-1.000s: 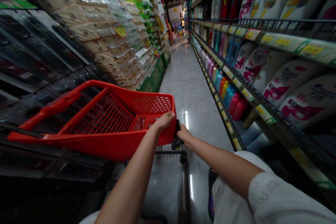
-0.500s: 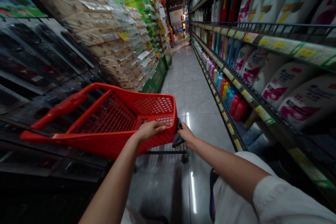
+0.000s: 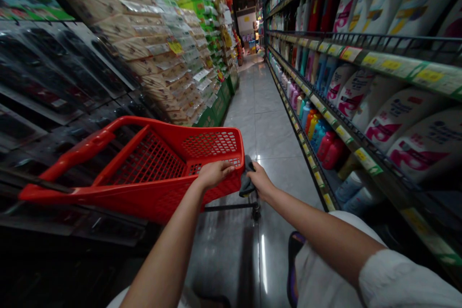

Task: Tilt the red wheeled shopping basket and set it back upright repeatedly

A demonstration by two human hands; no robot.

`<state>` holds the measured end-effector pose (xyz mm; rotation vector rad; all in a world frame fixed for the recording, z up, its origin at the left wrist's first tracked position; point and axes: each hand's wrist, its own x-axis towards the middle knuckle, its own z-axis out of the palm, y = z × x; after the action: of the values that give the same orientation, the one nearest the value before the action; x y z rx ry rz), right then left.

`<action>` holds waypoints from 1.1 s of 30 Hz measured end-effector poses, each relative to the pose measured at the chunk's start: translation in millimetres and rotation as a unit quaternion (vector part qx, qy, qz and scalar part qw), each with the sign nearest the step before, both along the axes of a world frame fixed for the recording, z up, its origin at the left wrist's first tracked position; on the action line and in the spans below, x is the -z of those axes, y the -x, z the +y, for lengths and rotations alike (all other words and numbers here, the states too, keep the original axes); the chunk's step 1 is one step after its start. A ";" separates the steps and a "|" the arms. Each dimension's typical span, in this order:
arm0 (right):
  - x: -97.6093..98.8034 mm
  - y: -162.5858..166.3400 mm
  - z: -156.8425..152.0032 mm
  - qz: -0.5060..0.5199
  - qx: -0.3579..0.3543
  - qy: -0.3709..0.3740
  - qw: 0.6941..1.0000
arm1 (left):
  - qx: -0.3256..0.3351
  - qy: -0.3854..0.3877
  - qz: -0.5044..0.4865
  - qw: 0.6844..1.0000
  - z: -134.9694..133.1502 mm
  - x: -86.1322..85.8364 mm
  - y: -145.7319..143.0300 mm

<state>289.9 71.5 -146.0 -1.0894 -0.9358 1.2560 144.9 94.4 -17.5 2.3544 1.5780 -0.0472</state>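
Observation:
A red plastic shopping cart [image 3: 126, 197] with lattice sides stands at the left, its narrow end toward the middle of the aisle. My left hand [image 3: 215, 174] lies over the cart's near rim close to that end, fingers bent over the edge. A dark grey cloth [image 3: 247, 183] is bunched against the outside of the cart's end. My right hand [image 3: 260, 182] has its fingers closed on this cloth. Part of the cloth hides behind my fingers. Inside the cart, the visible lattice floor bears nothing I can make out.
Shelves [image 3: 361, 147] of shampoo bottles [image 3: 393, 118] run along the right. Stacked wrapped packs [image 3: 155, 57] and hanging packaged goods [image 3: 68, 67] line the left. Grey tiled floor [image 3: 269, 130] stretches down the aisle. A cart wheel [image 3: 256, 211] sits below my right hand.
My left hand has slid slightly right along the rim, toward the cart's end. My right hand and the cloth have shifted slightly. The view has moved a little.

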 end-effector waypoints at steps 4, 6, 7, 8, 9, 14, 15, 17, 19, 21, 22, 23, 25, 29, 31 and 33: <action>-10.9 -10.0 8.5 -0.107 0.050 -0.110 0.987 | 0.000 -0.007 -0.011 1.000 1.5 4.8 -0.9; -9.8 -15.1 16.3 -0.200 0.051 -0.145 0.968 | -0.002 -0.010 -0.007 1.000 -1.0 5.0 -1.3; -8.5 -17.5 21.4 -0.239 0.044 -0.157 0.957 | -0.005 -0.011 -0.003 1.000 -3.2 4.4 -1.5; -7.2 -19.6 27.0 -0.273 0.038 -0.165 0.947 | -0.008 -0.011 0.002 1.000 -5.8 3.6 -1.6; -6.4 -21.5 33.0 -0.300 0.033 -0.167 0.939 | -0.010 -0.011 0.008 1.000 -8.5 2.7 -1.6; -11.0 -21.9 43.3 -0.357 0.012 -0.139 0.924 | 0.000 -0.025 0.043 0.999 -14.6 1.1 -1.5; -13.1 -20.6 37.8 -0.365 0.010 -0.137 0.921 | 0.002 -0.028 0.048 0.998 -13.5 1.5 -1.3; -17.4 -18.4 20.3 -0.385 0.004 -0.140 0.912 | 0.001 -0.031 0.055 0.998 -10.0 2.7 -0.9; -21.3 -18.0 0.8 -0.406 -0.014 -0.150 0.901 | -0.002 -0.030 0.055 0.998 -6.2 4.1 -0.1; -24.6 -19.7 -12.4 -0.420 -0.031 -0.161 0.893 | 0.000 -0.031 0.052 0.998 -4.3 5.4 0.7; -25.9 -21.1 -14.8 -0.423 -0.036 -0.166 0.890 | 0.004 -0.032 0.050 0.998 -4.4 5.7 1.0; -27.1 -22.8 -14.1 -0.425 -0.038 -0.169 0.888 | 0.008 -0.033 0.050 0.998 -5.3 5.8 1.0; -29.1 -26.4 -4.5 -0.429 -0.036 -0.171 0.886 | 0.012 -0.037 0.055 0.998 -9.2 5.0 0.4; -34.2 -31.1 30.9 -0.446 -0.025 -0.148 0.882 | 0.010 -0.039 0.079 0.996 -20.9 0.2 -0.9; -37.2 -31.8 46.7 -0.462 -0.024 -0.128 0.877 | 0.018 -0.037 0.084 0.996 -26.3 -2.0 -0.3; -39.6 -31.4 56.0 -0.473 -0.023 -0.113 0.874 | 0.030 -0.038 0.084 0.995 -30.1 -3.0 0.7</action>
<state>321.3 127.5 -106.4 -1.5127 -1.7938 0.5601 144.2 64.4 -14.5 2.5140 1.6092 -0.2067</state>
